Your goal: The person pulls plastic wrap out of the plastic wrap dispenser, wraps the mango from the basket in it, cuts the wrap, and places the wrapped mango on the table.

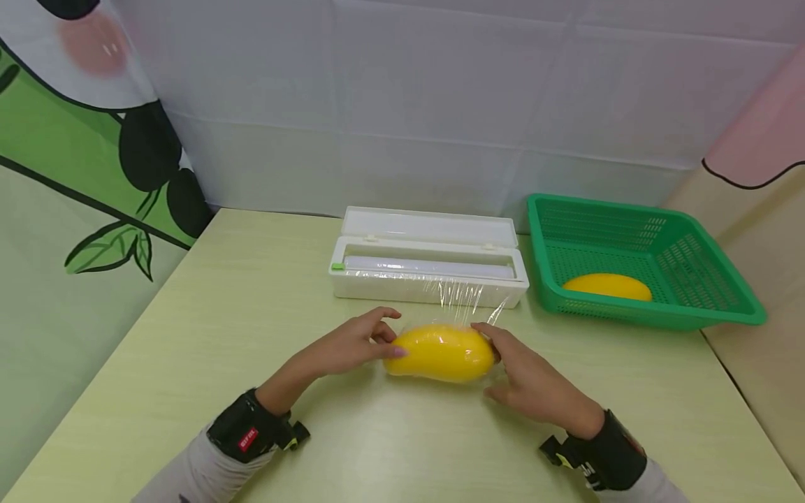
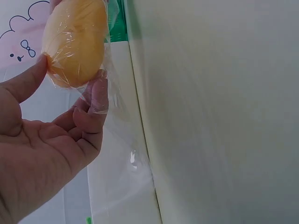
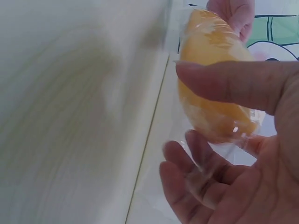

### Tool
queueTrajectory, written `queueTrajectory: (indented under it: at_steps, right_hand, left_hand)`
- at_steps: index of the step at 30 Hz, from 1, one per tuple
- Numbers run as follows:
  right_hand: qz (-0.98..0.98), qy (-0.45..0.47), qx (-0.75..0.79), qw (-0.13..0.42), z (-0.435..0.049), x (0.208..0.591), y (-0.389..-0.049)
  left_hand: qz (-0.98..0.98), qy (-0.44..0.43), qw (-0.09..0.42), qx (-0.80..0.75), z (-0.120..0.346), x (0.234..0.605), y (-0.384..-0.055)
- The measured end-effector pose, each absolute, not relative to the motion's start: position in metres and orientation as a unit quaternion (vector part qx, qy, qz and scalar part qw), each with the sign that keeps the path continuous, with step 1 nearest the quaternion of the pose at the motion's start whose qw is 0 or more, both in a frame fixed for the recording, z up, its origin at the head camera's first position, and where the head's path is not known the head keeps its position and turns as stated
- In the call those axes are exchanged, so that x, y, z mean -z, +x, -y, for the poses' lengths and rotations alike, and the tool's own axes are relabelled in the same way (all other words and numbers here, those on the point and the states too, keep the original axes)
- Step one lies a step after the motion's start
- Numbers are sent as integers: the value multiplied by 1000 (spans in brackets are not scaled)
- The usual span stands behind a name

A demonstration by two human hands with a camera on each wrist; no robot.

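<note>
A yellow mango (image 1: 440, 353) wrapped in clear cling film is held just above the table, near the film box. My left hand (image 1: 358, 342) pinches its left end, the thumb on the near side and fingers behind. In the left wrist view, film covers those fingertips. My right hand (image 1: 534, 377) is curled around the right end, index finger at the upper edge. The right wrist view has its thumb (image 3: 224, 84) across the front of the mango and the other fingers bent in the film. Creased cling film (image 1: 462, 297) runs from the mango back to the box.
A white cling film box (image 1: 428, 290) with a raised lid and a film roll (image 1: 428, 267) inside stands behind the hands. To its right, a green basket (image 1: 723, 272) contains another mango (image 1: 608, 285). A printed cloth (image 1: 428, 91) hangs behind the table (image 1: 264, 279).
</note>
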State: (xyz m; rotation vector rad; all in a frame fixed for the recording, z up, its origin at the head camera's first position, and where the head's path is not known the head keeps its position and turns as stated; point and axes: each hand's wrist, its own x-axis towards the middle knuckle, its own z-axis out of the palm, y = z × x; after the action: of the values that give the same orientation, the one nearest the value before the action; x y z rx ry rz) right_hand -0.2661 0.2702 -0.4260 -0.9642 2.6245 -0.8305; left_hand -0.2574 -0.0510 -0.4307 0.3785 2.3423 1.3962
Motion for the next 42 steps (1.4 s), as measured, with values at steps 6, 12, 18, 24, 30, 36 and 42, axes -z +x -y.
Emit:
queueTrajectory:
  at_steps: [6, 12, 18, 24, 30, 36, 42]
  right_hand:
    - [-897, -317, 294, 92, -266, 431, -269]
    - [-900, -315, 292, 71, -265, 437, -273]
    - [-903, -318, 285, 51, -264, 440, -277]
    - [-916, -314, 246, 22, -261, 442, -278]
    - [-918, -302, 256, 11, -257, 446, -280]
    - [-910, -315, 268, 0, -252, 447, -285]
    - [-910, -314, 269, -14, -248, 445, -290]
  left_hand:
    - [-839, 139, 193, -489, 50, 430, -257]
    - [-838, 129, 189, -496, 49, 429, -258]
    - [-836, 132, 184, -499, 46, 427, -261]
    - [-841, 130, 187, -491, 42, 428, -263]
    - [-836, 126, 193, -499, 43, 431, -266]
    - [-821, 115, 211, -518, 47, 433, -274]
    - [-813, 101, 214, -532, 50, 432, -280]
